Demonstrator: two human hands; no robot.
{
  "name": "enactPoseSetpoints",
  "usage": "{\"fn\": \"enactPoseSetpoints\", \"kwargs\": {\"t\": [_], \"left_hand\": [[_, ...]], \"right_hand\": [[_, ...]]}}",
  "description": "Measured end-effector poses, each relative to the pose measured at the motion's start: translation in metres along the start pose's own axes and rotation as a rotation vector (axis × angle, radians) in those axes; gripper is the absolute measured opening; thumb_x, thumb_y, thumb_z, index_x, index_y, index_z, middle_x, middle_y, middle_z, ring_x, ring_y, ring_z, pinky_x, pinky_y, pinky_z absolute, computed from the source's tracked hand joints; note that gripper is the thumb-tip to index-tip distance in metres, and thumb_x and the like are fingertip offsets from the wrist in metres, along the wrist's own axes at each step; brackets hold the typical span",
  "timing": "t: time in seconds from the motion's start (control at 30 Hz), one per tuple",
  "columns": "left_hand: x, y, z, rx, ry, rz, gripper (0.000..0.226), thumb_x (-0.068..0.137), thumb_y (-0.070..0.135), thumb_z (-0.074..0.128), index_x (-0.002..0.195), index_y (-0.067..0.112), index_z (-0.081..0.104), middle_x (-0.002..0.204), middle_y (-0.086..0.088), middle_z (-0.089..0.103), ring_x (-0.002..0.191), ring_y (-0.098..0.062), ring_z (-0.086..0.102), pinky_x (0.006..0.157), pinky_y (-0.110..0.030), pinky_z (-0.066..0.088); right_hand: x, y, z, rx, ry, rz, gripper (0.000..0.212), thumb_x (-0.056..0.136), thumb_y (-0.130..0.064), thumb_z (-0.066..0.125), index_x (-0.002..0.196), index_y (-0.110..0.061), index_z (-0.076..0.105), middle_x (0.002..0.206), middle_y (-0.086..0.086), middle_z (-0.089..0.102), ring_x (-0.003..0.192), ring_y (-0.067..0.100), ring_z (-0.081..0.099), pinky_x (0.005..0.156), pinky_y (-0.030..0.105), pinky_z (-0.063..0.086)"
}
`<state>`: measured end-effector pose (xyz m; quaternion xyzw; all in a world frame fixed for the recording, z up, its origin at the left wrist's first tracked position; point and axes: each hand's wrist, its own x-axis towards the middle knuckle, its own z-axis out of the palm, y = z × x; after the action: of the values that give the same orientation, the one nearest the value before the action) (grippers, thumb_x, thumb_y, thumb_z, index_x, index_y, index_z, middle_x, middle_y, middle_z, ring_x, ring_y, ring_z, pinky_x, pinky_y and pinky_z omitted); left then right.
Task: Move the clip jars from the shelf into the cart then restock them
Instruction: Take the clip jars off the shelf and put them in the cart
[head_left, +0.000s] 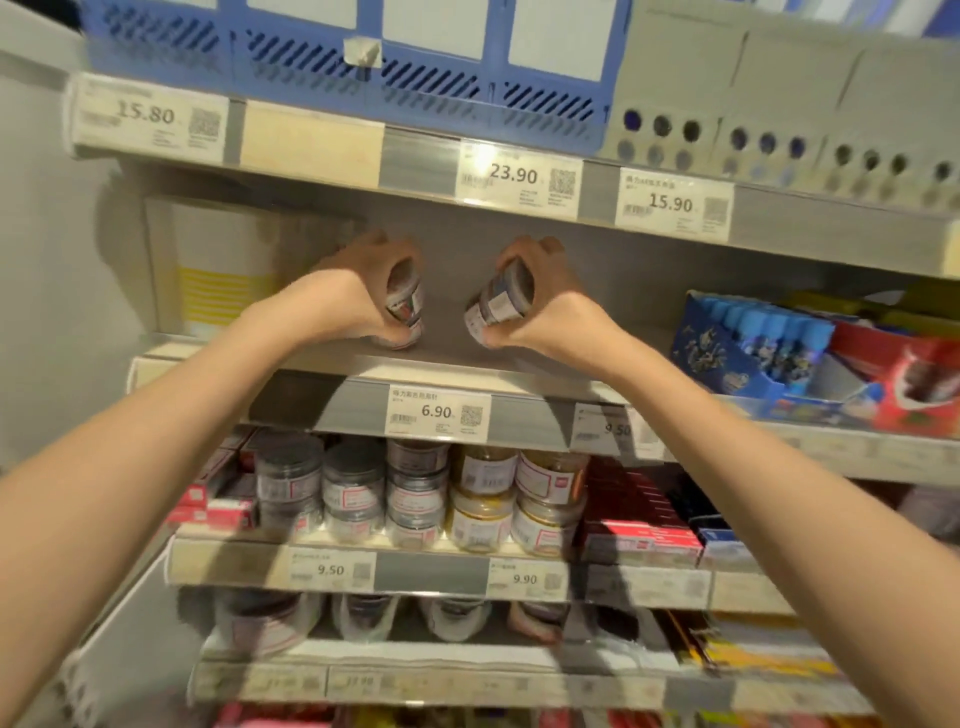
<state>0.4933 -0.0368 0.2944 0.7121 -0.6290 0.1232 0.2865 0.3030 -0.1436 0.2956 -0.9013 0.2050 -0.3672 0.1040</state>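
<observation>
Got a jar (405, 299) clamped in my left grip (363, 288) and another jar (501, 301) in my right grip (540, 299), both tilted just above the shelf (457, 371). That shelf spot looks bare otherwise and no cart's in view, so I can't tell if I'm unloading or restocking.

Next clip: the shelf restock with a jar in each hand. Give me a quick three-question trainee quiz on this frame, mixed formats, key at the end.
1. True or false: the left hand and the right hand each grip one jar.
2. Multiple choice: which price tag sits on the shelf edge just below the two hands? A) 23.90 B) 6.90 C) 15.80
3. Short answer: how does the right jar sit compared with the left jar?

Key
1. True; fingers curl round a jar on each side.
2. B, the 6.90 tag.
3. It is tilted with its top leaning right, while the left jar stands nearly upright, its base at the shelf board.
</observation>
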Motion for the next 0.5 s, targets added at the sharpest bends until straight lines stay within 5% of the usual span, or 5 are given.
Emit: {"fn": "enactPoseSetpoints", "kwargs": {"t": [0.1,0.23,0.5], "left_hand": [[-0.024,0.018,-0.012,-0.006,0.062,-0.066,0.038,0.065,0.038,0.079,0.082,0.021,0.05,0.079,0.001,0.056,0.078,-0.02,0.057,0.065,-0.027,0.042],[-0.05,0.042,-0.029,0.002,0.081,0.026,0.056,0.062,0.032,0.079,0.108,0.021,0.049,0.1,-0.002,0.044,0.088,-0.029,0.053,0.075,-0.035,0.043],[-0.088,0.098,-0.044,-0.081,0.071,0.121,0.058,0.061,0.028,0.082,0.109,0.024,0.05,0.104,0.003,0.042,0.093,-0.023,0.051,0.086,-0.04,0.045]], "right_hand": [[-0.022,-0.005,-0.014,0.028,-0.004,0.081,0.039,0.067,-0.021,0.081,0.083,-0.025,0.045,0.09,-0.002,0.054,0.072,0.007,0.052,0.06,0.011,0.04],[-0.045,-0.017,-0.023,0.089,0.092,0.047,0.056,0.064,-0.02,0.082,0.109,-0.021,0.048,0.107,0.006,0.048,0.083,0.003,0.046,0.072,0.012,0.039],[-0.088,-0.044,-0.049,0.123,0.136,0.022,0.057,0.063,-0.021,0.083,0.109,-0.021,0.049,0.11,0.0,0.042,0.09,0.001,0.043,0.074,0.006,0.038]]}}
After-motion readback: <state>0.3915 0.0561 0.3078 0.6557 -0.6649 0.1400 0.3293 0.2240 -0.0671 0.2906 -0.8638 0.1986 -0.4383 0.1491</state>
